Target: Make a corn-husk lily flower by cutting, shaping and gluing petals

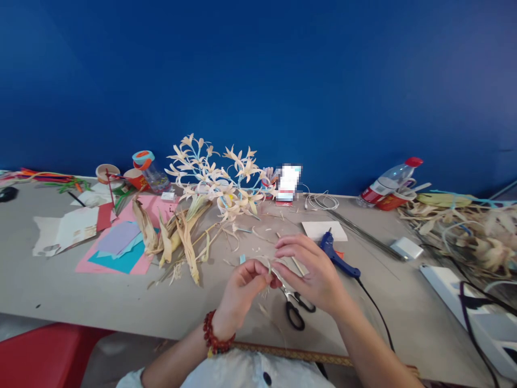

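Observation:
A small pale strip [270, 264], which looks like a piece of corn husk, is pinched between the thumb and fingers of my left hand [246, 288]. Opposite it is my right hand [313, 272], its fingers stretched out and apart and its thumb tip close to the strip. I cannot tell whether that thumb touches it. Black-handled scissors [294, 312] lie on the table under my hands, their blades partly hidden. Scraps of husk [264, 293] are scattered around them. Beyond my hands stands a bunch of pale husk flowers [226, 186] on light blue stems.
A blue glue gun [337, 257] with a trailing cord lies near a white card [325, 230]. Dried corn husks [188, 245] and coloured paper [117, 257] lie left. A phone [288, 182], a bottle [388, 183] and a power strip [460, 304] are also on the table.

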Action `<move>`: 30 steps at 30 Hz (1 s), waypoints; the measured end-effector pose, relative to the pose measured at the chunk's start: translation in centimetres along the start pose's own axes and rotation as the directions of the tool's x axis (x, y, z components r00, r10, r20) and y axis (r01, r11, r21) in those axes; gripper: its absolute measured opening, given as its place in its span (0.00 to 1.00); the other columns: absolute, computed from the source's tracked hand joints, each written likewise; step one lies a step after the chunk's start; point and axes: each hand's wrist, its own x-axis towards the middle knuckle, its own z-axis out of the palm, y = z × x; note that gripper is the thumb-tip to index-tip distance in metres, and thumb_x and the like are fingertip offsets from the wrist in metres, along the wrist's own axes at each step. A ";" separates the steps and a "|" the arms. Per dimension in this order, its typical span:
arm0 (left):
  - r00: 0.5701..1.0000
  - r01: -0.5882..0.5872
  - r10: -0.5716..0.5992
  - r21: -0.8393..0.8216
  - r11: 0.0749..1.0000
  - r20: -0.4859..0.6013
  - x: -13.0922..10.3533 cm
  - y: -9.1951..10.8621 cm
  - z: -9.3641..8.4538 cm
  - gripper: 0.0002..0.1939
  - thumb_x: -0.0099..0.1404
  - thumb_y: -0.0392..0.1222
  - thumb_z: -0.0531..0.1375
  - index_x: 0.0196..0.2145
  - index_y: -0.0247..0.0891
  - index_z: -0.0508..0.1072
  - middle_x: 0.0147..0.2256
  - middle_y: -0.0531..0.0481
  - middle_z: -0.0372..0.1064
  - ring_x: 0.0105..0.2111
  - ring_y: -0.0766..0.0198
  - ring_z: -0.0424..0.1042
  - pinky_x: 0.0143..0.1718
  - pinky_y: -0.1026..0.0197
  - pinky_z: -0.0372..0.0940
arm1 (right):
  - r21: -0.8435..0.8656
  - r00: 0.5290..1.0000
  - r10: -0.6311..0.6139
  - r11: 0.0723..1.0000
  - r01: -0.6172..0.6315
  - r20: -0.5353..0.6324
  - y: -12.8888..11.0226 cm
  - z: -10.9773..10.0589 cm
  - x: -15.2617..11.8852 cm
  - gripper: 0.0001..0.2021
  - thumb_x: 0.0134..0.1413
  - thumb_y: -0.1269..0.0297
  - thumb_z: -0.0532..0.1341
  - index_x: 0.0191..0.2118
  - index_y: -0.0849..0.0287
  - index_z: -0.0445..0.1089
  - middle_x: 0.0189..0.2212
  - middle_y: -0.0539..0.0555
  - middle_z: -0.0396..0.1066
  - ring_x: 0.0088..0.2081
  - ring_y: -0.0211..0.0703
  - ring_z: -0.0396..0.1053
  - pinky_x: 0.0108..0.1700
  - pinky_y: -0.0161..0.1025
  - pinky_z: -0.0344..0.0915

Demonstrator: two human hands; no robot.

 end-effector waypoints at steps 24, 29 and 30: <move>0.989 -0.137 0.136 -0.022 0.990 -0.054 0.1 -0.8 -0.1 0.07 0.59 0.39 0.66 0.28 0.37 0.72 0.27 0.53 0.69 0.30 0.67 0.66 0.34 0.66 0.60 | 0.114 0.928 0.192 0.980 -0.164 -0.320 -2.8 4.1 -2.9 0.08 0.56 0.76 0.61 0.38 0.56 0.71 0.30 0.54 0.72 0.31 0.42 0.69 0.30 0.38 0.68; 0.986 -0.139 0.140 0.017 0.990 -0.089 0.1 -0.8 -0.1 0.08 0.58 0.41 0.67 0.27 0.37 0.71 0.26 0.54 0.66 0.29 0.67 0.64 0.34 0.65 0.60 | 0.063 0.935 0.176 0.984 -0.165 -0.309 -3.0 4.1 -2.8 0.08 0.55 0.76 0.62 0.38 0.56 0.71 0.26 0.51 0.70 0.25 0.39 0.65 0.26 0.36 0.64; 0.986 -0.136 0.137 0.023 0.990 -0.094 0.1 -0.8 -0.1 0.09 0.58 0.41 0.67 0.27 0.37 0.71 0.26 0.54 0.66 0.29 0.67 0.64 0.34 0.65 0.60 | 0.044 0.934 0.174 0.985 -0.169 -0.312 -3.0 4.1 -2.8 0.08 0.55 0.76 0.62 0.38 0.56 0.71 0.25 0.50 0.68 0.24 0.38 0.63 0.25 0.35 0.62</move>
